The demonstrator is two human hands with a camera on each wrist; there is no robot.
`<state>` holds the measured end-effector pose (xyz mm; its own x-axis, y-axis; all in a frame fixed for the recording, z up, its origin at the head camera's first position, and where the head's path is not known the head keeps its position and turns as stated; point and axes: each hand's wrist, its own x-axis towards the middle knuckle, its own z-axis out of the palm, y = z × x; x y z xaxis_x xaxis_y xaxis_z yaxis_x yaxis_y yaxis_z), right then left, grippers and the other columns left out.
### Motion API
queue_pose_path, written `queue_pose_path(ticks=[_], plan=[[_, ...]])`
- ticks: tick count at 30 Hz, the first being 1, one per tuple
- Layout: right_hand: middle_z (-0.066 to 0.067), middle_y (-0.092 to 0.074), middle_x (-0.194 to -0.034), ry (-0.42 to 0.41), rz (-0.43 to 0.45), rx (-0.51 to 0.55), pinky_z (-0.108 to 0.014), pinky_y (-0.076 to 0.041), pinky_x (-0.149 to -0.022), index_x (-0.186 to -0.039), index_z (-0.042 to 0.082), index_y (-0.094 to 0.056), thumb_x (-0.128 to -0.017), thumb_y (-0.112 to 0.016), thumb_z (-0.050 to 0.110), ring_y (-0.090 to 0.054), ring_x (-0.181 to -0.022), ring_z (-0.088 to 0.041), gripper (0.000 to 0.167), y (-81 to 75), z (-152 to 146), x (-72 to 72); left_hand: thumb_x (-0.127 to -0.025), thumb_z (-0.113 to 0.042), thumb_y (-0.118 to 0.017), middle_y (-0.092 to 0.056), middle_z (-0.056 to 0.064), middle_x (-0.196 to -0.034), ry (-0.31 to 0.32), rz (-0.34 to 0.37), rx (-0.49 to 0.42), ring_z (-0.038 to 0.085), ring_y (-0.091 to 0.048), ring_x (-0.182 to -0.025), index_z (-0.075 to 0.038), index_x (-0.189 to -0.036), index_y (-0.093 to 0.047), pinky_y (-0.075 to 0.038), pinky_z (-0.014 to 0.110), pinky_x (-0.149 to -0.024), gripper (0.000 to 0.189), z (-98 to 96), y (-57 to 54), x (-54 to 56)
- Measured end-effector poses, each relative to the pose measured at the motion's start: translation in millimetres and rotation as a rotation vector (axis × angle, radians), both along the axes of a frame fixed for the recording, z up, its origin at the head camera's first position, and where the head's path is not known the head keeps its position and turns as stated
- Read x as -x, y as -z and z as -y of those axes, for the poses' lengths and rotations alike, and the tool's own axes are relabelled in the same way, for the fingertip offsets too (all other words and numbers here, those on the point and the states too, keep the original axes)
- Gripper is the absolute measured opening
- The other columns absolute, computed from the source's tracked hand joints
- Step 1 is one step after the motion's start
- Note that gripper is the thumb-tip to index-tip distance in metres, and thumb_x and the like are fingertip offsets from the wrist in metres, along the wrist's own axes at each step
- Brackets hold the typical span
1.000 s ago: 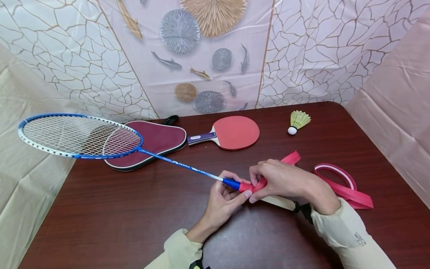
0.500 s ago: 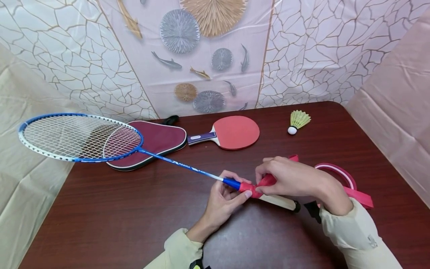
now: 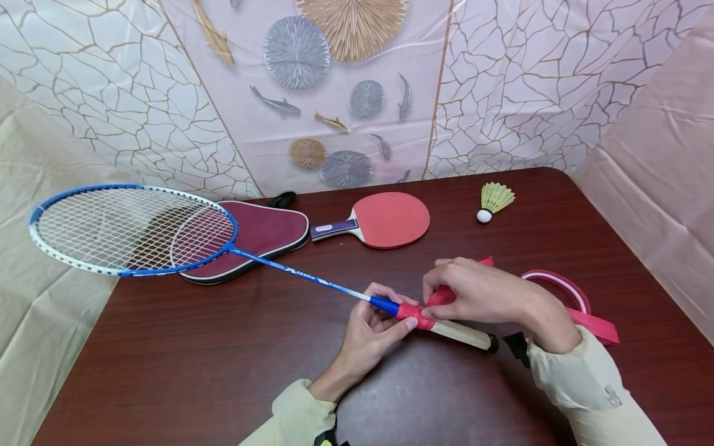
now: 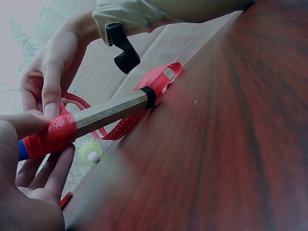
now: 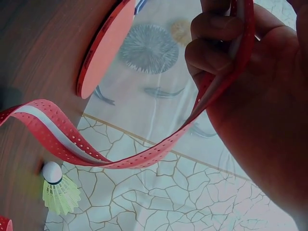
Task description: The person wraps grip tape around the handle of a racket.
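A blue and white badminton racket (image 3: 262,259) slants across the head view, its strung head at the left. My left hand (image 3: 368,334) pinches the handle between thumb and fingers, just below the blue cone. Red perforated grip tape (image 4: 62,130) is wrapped around the upper part of the handle, while the lower part is bare wood (image 4: 113,112) ending in a black cap. My right hand (image 3: 480,294) pinches the tape close to the wrapped part. From that hand the loose tape (image 5: 139,159) trails away in a curve, showing a white strip along one side.
A red table tennis bat (image 3: 393,220) lies at the back of the dark wooden table (image 3: 223,359), next to a maroon bat case (image 3: 268,226). A yellow shuttlecock (image 3: 495,201) lies at the back right. Loops of loose tape (image 3: 591,325) lie beyond my right wrist.
My right hand has moved a little right and brought the tape over the handle, baring the wooden lower part to view. The racket head has tipped slightly. My left hand stays in place.
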<state>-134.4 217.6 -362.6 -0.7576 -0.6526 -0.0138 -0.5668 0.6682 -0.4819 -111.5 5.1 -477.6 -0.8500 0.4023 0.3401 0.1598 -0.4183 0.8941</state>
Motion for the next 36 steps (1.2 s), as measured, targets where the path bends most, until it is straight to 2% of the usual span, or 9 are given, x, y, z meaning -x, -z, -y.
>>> queue_pose_path(ticks=[9, 14, 21, 30, 36], plan=[[0.013, -0.054, -0.074, 0.011, 0.074, 0.016, -0.024, -0.042, -0.057, -0.077, 0.031, -0.063, -0.083, -0.08, 0.034, -0.047, -0.073, -0.009, 0.018, 3.0, 2.6, 1.3, -0.085, 0.011, -0.068, -0.061, 0.025, -0.118, 0.027, 0.034, -0.022, 0.036, -0.062, -0.108, 0.003, -0.114, -0.044, -0.052, 0.04, -0.091, 0.038, 1.7, -0.6, -1.4], [0.013, -0.055, -0.075, 0.017, 0.105, 0.017, -0.024, -0.042, -0.058, -0.079, 0.03, -0.064, -0.082, -0.08, 0.039, -0.048, -0.074, -0.01, 0.018, 4.6, 2.7, 1.8, -0.085, 0.014, -0.065, -0.059, 0.026, -0.12, 0.053, 0.015, -0.039, 0.038, -0.061, -0.11, 0.005, -0.117, -0.041, -0.05, 0.043, -0.093, 0.04, 1.9, -0.5, -1.1], [0.012, -0.055, -0.075, 0.019, 0.134, 0.029, -0.026, -0.043, -0.059, -0.078, 0.03, -0.063, -0.079, -0.081, 0.043, -0.049, -0.073, -0.011, 0.023, 4.9, 4.1, 1.4, -0.085, 0.012, -0.066, -0.055, 0.027, -0.122, 0.058, 0.002, -0.037, 0.037, -0.061, -0.108, 0.004, -0.115, -0.041, -0.053, 0.041, -0.089, 0.04, 0.6, -0.3, -0.4], [0.011, -0.049, -0.066, -0.01, 0.104, 0.004, -0.025, -0.04, -0.055, -0.07, 0.024, -0.054, -0.077, -0.083, 0.026, -0.046, -0.063, -0.007, 0.03, 13.1, 15.7, -0.4, -0.086, 0.01, -0.068, -0.056, 0.024, -0.117, 0.036, 0.009, -0.021, 0.029, -0.062, -0.099, 0.004, -0.115, -0.045, -0.056, 0.038, -0.083, 0.038, -0.3, 0.8, -0.4], [0.011, -0.049, -0.067, -0.014, 0.093, 0.002, -0.025, -0.041, -0.057, -0.071, 0.025, -0.053, -0.078, -0.083, 0.026, -0.047, -0.065, -0.006, 0.03, 14.8, 15.8, -0.3, -0.085, 0.012, -0.067, -0.056, 0.025, -0.116, 0.031, -0.009, -0.022, 0.029, -0.062, -0.098, 0.005, -0.113, -0.045, -0.056, 0.036, -0.081, 0.036, -0.5, 2.4, 0.4]])
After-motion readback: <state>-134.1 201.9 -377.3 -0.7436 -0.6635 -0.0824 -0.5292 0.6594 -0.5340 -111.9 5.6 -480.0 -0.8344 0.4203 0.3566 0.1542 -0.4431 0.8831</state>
